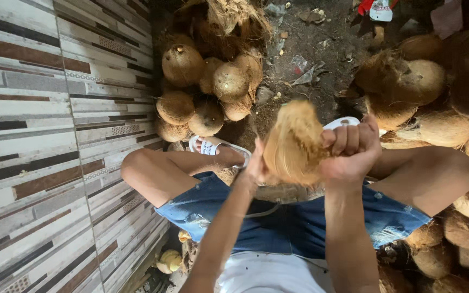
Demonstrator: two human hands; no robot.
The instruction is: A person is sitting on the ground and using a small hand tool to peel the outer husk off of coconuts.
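the fingers of the right hand [352, 152] are curled tight over the edge of a fibrous coconut [295, 144], knuckles up, gripping its right side. the left hand [256, 163] presses against the coconut's left side; its fingers are mostly hidden behind the husk, so how they are spread cannot be told, though the palm is in contact. the coconut sits between both hands, raised above the lap and in front of the knees, its pale shaggy husk facing the camera.

below the hands are blue denim shorts [278, 220] and a white shirt [272, 276]. the bent legs spread to either side, with a white sandal [213, 146] on the foot by the left knee. a heap of husked coconuts [207, 89] lies beyond the left knee, beside the striped tiled wall [44, 146]. another pile of coconuts [441, 119] crowds the right side, and dark dirt ground [310, 59] with scraps lies between the heaps.
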